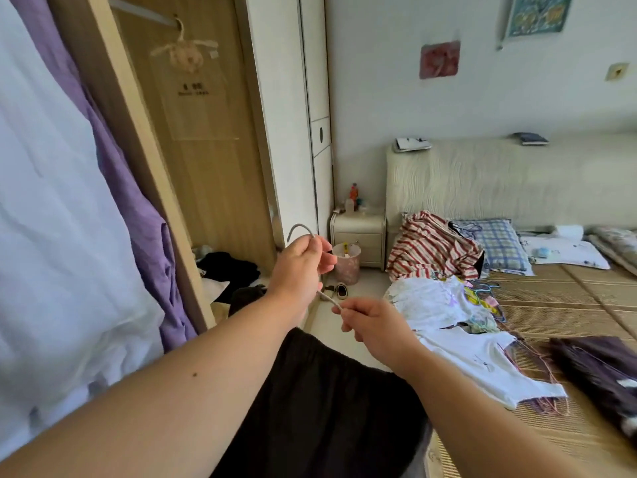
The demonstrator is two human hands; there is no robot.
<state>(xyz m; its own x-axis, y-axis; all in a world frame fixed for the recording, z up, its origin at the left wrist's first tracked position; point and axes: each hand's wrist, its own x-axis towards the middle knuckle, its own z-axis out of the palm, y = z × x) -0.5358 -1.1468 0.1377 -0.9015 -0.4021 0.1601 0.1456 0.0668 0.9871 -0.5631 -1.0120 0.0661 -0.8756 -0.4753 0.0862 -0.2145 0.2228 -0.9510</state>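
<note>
1 thin grey wire hanger (pixel 327 298)

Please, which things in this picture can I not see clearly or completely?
All in the head view:
- The hanger: only hook and a short wire piece show; left hand, right hand and black garment hide the rest.
- The black garment: kind unclear; both forearms cover it, the bottom edge cuts it.
- Lettering on the clear bag: too small and blurred.

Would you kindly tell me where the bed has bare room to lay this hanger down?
The woven mat is bare for the hanger between the checked pillow and the dark purple garment. The near edge is crowded with white shirts and coloured hangers.
</note>
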